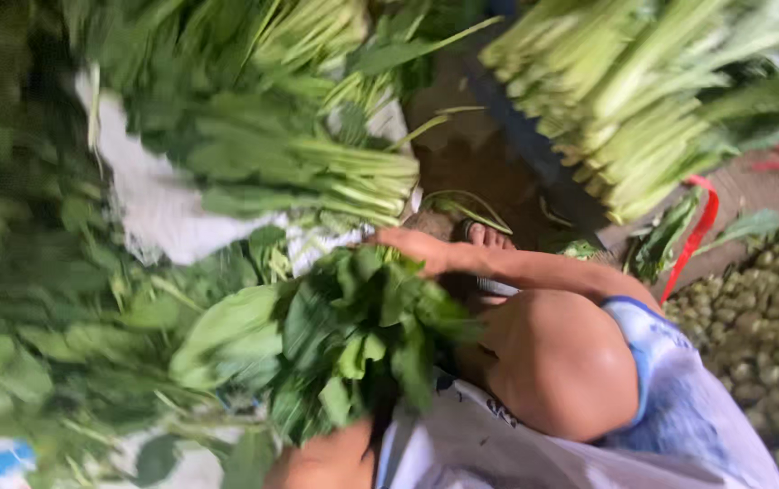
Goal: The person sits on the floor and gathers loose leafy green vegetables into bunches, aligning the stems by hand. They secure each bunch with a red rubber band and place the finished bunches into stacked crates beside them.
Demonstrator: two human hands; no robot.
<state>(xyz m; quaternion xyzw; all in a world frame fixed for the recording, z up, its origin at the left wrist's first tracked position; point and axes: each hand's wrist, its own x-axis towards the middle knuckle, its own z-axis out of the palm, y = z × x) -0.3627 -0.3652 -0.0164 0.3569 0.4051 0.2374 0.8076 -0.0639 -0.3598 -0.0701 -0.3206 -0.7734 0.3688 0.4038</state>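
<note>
My right hand (410, 246) reaches out past my bare knee (557, 362) and grips the top of a bunch of dark leafy greens (353, 340). My left forearm (317, 466) comes in at the bottom edge, and its hand is hidden under the same leaves. The frame is blurred and tilted. My sandalled foot (489, 240) rests on the brown ground just behind the right hand.
Bundles of long-stalked greens (317, 167) lie on white sacking (158, 213) ahead. A bigger stack of pale-stalked greens (625, 100) is at top right, with red ties (697, 226). Small pale green round vegetables (770, 335) are piled at right. Loose leaves fill the left.
</note>
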